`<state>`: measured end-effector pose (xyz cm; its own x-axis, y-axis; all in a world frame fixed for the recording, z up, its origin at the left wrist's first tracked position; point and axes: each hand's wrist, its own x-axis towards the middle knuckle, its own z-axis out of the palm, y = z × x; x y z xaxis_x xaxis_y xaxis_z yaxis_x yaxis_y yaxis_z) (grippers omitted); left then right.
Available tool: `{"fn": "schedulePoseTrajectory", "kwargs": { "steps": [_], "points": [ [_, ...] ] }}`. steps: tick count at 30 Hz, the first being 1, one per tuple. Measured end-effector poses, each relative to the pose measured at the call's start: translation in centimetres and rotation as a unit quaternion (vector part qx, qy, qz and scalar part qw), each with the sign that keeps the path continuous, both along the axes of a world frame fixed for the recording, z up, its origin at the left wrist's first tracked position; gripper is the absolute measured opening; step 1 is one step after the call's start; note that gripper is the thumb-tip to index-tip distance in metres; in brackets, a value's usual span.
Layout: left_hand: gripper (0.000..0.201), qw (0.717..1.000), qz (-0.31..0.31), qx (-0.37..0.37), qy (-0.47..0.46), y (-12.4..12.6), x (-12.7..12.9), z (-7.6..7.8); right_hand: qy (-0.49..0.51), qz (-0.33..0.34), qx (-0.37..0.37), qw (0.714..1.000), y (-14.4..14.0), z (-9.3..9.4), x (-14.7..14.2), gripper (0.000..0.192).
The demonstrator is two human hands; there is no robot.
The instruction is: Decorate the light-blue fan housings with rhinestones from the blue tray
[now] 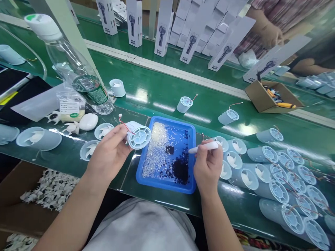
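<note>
Pale-blue plastic fan housing (138,136) sat pinched in the left hand (111,153), fingers pressed on its body, grille end toward the camera, held just above the left rim of the blue tray (192,129). Red lead with a small white plug (120,118) curled off the top of the housing. Right hand (208,164) closed its grip on a white pen-like tool (204,147), tip pointing left over the tray's right edge; tip itself too small to make out.

Tray held a scatter of tiny clear bits and dark bits, plus one small black square (170,150); what the bits were could not be told. Both forearms ran out of the bottom edge.

Right of the tray, a crowd of like housings (272,170) lay on their sides on the green bench (157,90), the far ones cut off by the frame. More lay at the left, one (39,138) partly out of view.

Clear bottle (75,69) leaned at upper left, green label lettering unreadable. A bagged item with a white label (69,106) lay beneath it, print too blurred. White cartons (135,22) across the belt showed a handheld-fan drawing; small text illegible. An open cardboard box (272,96) held yellow-and-black tools. Another person's arm (272,33) showed at upper right, mostly cropped.
</note>
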<state>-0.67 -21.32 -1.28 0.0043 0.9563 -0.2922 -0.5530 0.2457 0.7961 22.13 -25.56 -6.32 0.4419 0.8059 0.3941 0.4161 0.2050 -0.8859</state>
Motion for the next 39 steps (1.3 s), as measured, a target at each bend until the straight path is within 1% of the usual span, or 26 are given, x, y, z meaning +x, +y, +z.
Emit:
{"fn": "schedulePoseTrajectory", "kwargs": {
  "steps": [4,14,18,23,31,36,39],
  "points": [
    [0.009,1.000,-0.009,0.001,0.006,-0.03,-0.24,-0.20,0.009,-0.007,-0.012,1.000,-0.40,-0.37,0.10,0.013],
    [0.009,1.000,-0.013,-0.002,0.010,-0.13,-0.03,-0.38,0.010,0.017,-0.005,1.000,-0.29,-0.99,0.25,0.013],
    [0.009,1.000,-0.009,-0.006,0.005,-0.14,0.06,-0.40,0.001,0.018,-0.010,1.000,-0.36,-1.06,0.30,0.013],
    [0.010,1.000,-0.008,-0.008,-0.004,-0.23,0.07,-0.43,-0.003,0.016,0.001,1.000,-0.44,-0.90,0.29,0.012],
    [0.010,1.000,-0.015,-0.006,-0.003,-0.29,-0.04,-0.63,-0.032,0.036,-0.022,0.999,-0.35,-0.64,0.19,0.008],
    [0.010,1.000,-0.017,-0.004,-0.004,-0.37,0.08,-0.62,-0.107,0.061,-0.049,0.991,-0.05,-0.82,0.34,0.012],
    [0.008,1.000,-0.016,-0.005,-0.007,-0.46,0.13,-0.54,-0.120,0.064,-0.066,0.988,0.17,-0.72,0.33,0.012]
  ]
}}
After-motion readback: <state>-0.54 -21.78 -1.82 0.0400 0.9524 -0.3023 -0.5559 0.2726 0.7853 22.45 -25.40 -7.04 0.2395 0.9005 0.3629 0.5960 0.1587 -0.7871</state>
